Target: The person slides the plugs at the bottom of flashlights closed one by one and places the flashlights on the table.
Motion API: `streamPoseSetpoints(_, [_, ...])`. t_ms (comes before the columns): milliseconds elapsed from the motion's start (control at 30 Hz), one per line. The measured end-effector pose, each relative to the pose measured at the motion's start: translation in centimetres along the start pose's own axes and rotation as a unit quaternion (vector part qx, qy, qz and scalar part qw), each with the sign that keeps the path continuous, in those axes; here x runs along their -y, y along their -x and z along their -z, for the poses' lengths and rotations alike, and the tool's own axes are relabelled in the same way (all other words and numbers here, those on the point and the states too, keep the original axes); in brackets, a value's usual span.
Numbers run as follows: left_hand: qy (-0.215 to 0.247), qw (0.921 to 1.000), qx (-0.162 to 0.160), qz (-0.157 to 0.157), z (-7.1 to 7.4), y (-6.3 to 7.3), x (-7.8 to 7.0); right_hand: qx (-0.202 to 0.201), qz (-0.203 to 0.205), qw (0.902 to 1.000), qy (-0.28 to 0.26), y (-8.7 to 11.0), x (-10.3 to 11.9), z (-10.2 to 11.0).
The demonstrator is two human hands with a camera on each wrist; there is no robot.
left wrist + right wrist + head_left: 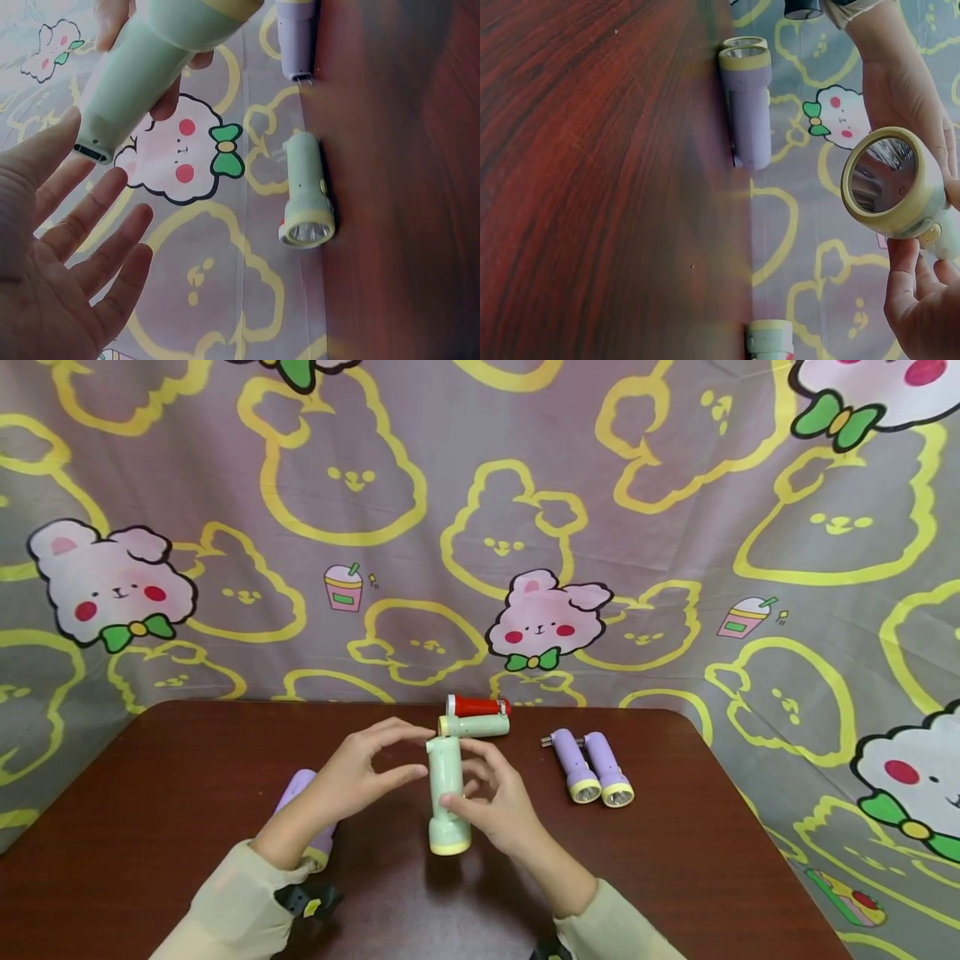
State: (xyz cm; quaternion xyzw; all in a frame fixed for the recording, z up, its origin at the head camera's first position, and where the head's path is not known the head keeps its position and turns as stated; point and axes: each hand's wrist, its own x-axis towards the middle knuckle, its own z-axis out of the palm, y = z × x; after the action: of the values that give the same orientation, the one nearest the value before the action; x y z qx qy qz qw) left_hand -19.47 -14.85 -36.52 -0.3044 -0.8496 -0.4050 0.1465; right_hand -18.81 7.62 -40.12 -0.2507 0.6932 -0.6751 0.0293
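Note:
A pale green flashlight [446, 781] with a cream rim is held above the table, lens end down, between thumb and fingers of my right hand [501, 797]. My left hand [360, 777] is beside its tail end, fingers extended and spread. In the left wrist view, the left thumb [56, 139] meets or nearly meets the tail, where a dark slot [92, 153] shows; contact is unclear. The right wrist view shows the flashlight's round lens [885, 175] and a small yellow switch [931, 233] on its side.
Near the back edge of the brown table [202, 777] lie a red flashlight [480, 707] and another green flashlight [476, 726]. Two purple flashlights [576, 767] lie to the right, plug prongs showing. Another purple flashlight [324, 842] is partly behind my left forearm. A patterned cloth [420, 560] hangs behind.

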Motion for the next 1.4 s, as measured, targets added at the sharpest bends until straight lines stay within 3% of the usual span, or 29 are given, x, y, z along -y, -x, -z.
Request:
streamPoseSetpoints(367, [-0.045, 0.9984, 0.013, 0.032, 2.1, 1.7, 0.5, -0.002, -0.018, 0.9998, 0.011, 0.0, 0.2, -0.1])
streamPoseSetpoints(833, [-0.119, 0.9915, -0.003, 0.053, 4.4, 4.0, 2.3, 0.030, 0.012, 0.9995, 0.003, -0.2, 0.1, -0.9])
streamPoseSetpoints(1067, [-0.143, 0.9877, -0.011, 0.062, 5.1, 5.2, 3.3, 0.036, 0.008, 0.9992, -0.017, -0.3, 0.0, -1.4])
streamPoseSetpoints(1400, [-0.157, 0.9829, 0.015, 0.096, 5.3, 6.7, 4.5, 0.048, 0.012, 0.9988, 0.000, -1.0, -0.6, -2.3])
